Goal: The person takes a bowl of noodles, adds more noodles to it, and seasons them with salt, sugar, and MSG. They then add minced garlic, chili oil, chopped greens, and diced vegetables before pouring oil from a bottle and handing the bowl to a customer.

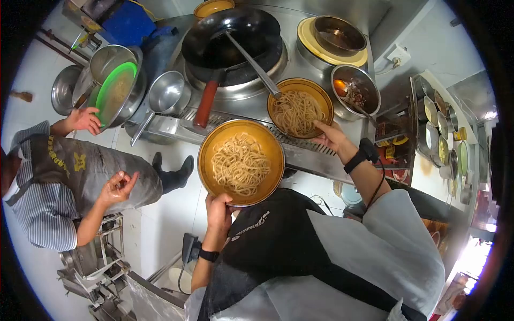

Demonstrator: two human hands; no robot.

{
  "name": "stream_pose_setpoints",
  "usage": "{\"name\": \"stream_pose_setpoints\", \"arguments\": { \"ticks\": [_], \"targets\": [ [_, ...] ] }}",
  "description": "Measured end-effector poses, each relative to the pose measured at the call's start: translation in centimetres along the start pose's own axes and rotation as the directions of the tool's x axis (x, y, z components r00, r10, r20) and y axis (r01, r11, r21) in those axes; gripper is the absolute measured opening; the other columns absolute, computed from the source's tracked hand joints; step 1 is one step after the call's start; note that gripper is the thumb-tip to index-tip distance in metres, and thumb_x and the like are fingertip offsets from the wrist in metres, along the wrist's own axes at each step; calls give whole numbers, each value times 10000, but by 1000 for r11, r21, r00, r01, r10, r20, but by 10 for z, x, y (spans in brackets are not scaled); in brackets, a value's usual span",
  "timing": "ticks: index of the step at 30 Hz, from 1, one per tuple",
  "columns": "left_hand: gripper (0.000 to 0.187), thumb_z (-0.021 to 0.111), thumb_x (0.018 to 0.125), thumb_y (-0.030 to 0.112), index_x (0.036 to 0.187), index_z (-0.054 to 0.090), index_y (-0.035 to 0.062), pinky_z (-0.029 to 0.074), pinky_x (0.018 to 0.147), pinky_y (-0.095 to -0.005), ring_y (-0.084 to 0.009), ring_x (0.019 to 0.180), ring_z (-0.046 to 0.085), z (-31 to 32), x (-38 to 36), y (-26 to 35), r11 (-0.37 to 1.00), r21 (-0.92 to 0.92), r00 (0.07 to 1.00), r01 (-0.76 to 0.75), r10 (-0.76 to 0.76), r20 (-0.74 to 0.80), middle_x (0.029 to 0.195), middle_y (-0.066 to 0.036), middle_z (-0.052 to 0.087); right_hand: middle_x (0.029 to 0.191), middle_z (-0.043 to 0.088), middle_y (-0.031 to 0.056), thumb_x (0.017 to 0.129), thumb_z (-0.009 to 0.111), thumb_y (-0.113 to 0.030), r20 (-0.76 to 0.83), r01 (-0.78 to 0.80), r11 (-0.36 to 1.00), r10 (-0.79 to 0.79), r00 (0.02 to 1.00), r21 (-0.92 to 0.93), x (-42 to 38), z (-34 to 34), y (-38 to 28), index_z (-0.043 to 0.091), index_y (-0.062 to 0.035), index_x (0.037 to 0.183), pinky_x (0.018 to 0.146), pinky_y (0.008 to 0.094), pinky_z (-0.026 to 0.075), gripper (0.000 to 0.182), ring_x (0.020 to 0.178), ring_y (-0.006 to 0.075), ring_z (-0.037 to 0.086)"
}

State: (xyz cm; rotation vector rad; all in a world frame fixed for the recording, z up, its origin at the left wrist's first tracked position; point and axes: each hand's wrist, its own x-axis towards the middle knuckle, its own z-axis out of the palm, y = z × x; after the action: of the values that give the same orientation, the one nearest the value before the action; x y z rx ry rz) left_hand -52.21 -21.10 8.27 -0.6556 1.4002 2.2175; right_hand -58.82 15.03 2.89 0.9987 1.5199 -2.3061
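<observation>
My left fingers pinch the near rim of one noodle bowl, while my right fingers grip the near right rim of a second bowl, ahead and rightward of the first, by the surface's front edge.

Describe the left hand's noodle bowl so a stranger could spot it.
Start at the black wok. Below its red handle, the left hand grips an amber bowl, its noodles paler than those in the bowl at the right hand.

a grey shirt, a pale-lettered black apron and black wristbands with cabled boxes are worn.
</observation>
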Motion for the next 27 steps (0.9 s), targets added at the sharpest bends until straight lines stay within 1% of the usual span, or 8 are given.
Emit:
{"name": "stream_pose_setpoints", "arguments": {
  "ticks": [2,4,8,10,13,16,19,27],
  "targets": [
    [462,421,626,-1,1075,382,-103,543,445,-311,-270,618,617,9,9,-5,999,-20,1000,-26,26,9,871,-198,572,1020,536,159,786,590,-111,4,68,996,-68,998,-63,11,-11,4,448,-18,1109,728,385,508,365,786,233,568],
    [452,425,634,10,1073,388,-88,537,441,-315,-268,612,617,9,15,-7,1000,23,1000,-4,4,22,863,-183,576,983,561,140,784,594,-118,-1,427,276,-841,541,-861,33,-38,21,486,-4,1062,666,335,496,320,811,225,575],
    [439,427,644,22,1075,397,-52,528,453,-304,-242,584,602,14,20,-4,996,86,1000,-5,3,26,837,-161,573,952,575,138,774,600,-166,165,615,325,-779,605,-718,-80,52,-28,502,-11,1056,626,343,471,336,864,260,579],
    [451,421,642,5,1089,389,-44,525,454,-299,-231,590,600,11,22,-3,996,86,999,10,-13,33,851,-148,575,924,567,146,762,599,-211,770,827,-51,-400,497,-561,-88,80,-19,493,-50,1086,640,369,472,376,821,300,575],
    [447,425,646,-1,1090,388,-38,522,444,-291,-224,605,603,13,25,0,996,89,999,6,-11,47,865,-141,577,916,561,162,746,597,-218,876,808,-344,-254,410,-478,-88,122,4,480,-76,1109,632,381,474,407,807,321,576],
    [444,435,650,-8,1091,386,-31,517,432,-283,-218,615,605,10,25,3,995,94,998,18,-23,60,881,-138,578,988,570,129,731,608,-228,737,655,-403,-75,672,-639,-99,162,10,480,-99,1134,685,384,472,442,877,300,568],
    [447,449,656,-19,1099,381,-20,513,433,-287,-215,623,605,9,21,5,998,64,996,23,-28,88,895,-136,578,1026,562,139,720,595,-178,694,647,-436,67,717,-626,-90,177,24,475,-84,1149,722,382,465,456,901,294,561],
    [458,447,662,-18,1113,368,-3,516,437,-298,-221,615,603,5,29,4,996,56,988,64,-71,138,889,-143,576,849,595,121,720,488,-24,822,827,-50,-154,548,-560,-117,172,-35,520,-48,1065,638,330,462,347,724,247,591]
  ]
}}
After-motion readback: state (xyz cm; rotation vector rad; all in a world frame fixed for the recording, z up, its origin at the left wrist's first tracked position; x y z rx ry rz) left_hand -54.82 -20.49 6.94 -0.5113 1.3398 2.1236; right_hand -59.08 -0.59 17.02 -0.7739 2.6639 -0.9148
